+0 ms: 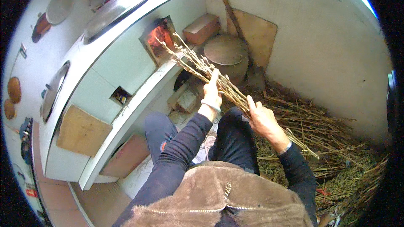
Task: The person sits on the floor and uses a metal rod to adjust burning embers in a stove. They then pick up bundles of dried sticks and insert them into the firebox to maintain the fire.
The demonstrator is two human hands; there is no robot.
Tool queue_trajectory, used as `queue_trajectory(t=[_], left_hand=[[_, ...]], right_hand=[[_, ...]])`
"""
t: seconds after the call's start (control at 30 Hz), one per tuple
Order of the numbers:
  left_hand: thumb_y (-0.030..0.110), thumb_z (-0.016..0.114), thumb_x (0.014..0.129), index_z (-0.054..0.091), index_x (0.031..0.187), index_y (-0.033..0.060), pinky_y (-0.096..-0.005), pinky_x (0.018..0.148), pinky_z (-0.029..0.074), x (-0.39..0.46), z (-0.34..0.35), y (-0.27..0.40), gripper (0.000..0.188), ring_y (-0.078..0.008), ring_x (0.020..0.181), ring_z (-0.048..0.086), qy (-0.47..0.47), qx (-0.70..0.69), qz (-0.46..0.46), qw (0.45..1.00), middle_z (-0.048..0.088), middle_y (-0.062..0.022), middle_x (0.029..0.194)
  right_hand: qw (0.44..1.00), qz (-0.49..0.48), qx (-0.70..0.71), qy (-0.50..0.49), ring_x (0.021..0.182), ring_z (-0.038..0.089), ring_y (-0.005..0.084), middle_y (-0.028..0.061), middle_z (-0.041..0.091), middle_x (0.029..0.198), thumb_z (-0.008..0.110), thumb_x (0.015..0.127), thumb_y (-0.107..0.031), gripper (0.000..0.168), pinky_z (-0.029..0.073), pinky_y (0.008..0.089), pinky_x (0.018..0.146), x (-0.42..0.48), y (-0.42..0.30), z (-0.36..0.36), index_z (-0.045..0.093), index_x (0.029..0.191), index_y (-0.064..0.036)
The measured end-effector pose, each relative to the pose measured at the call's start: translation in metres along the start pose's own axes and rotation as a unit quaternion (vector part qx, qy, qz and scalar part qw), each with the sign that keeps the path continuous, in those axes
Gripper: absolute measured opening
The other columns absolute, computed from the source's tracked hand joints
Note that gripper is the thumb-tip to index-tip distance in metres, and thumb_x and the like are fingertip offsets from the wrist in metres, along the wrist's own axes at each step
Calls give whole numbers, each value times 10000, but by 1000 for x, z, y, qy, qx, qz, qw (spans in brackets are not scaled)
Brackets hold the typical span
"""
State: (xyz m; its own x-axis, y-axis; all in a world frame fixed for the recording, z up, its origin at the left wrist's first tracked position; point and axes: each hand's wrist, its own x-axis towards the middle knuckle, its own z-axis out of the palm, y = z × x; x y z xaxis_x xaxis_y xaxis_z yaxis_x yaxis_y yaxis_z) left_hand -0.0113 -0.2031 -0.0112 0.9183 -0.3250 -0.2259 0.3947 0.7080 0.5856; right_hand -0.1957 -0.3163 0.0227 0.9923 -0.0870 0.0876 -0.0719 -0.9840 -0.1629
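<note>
Both hands hold one bundle of dry plant stalks (232, 88). My left hand (213, 93) grips it around the middle, thumb lying along the stalks. Farther back, my right hand (263, 121) is closed around the same bundle, and the cut ends stick out behind its wrist. The tips of the stalks point at the square opening of a stove (126, 60), just in front of it. Orange fire (160, 39) burns inside that opening. I cannot tell whether any tip is inside the opening.
A round lidded container (225, 50) and a brick (202, 29) stand right of the fire opening. Heaped dry stalks (303, 116) cover the floor at right. Metal lids (116, 12) sit on the stove top. A white ledge (126, 118) runs below the opening; a board (83, 130) leans there.
</note>
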Motion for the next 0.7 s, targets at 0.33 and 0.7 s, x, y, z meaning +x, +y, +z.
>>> queue_trajectory(t=[0.33,0.7], left_hand=[[302,546,942,594,1067,95,-440,805,527,87,-28,48,246,-264,877,638,8,-32,-1,999,658,-83,1002],[356,572,926,558,1160,91,-479,835,520,203,-60,139,355,-295,934,621,-6,12,49,999,629,-94,1092]], right_hand=[[995,-64,-2,75,678,619,356,229,573,864,614,727,-54,676,522,431,608,82,-20,12,339,1331,70],[990,-109,42,80,661,633,347,226,582,844,535,799,-99,568,530,409,573,236,-57,47,352,1308,73]])
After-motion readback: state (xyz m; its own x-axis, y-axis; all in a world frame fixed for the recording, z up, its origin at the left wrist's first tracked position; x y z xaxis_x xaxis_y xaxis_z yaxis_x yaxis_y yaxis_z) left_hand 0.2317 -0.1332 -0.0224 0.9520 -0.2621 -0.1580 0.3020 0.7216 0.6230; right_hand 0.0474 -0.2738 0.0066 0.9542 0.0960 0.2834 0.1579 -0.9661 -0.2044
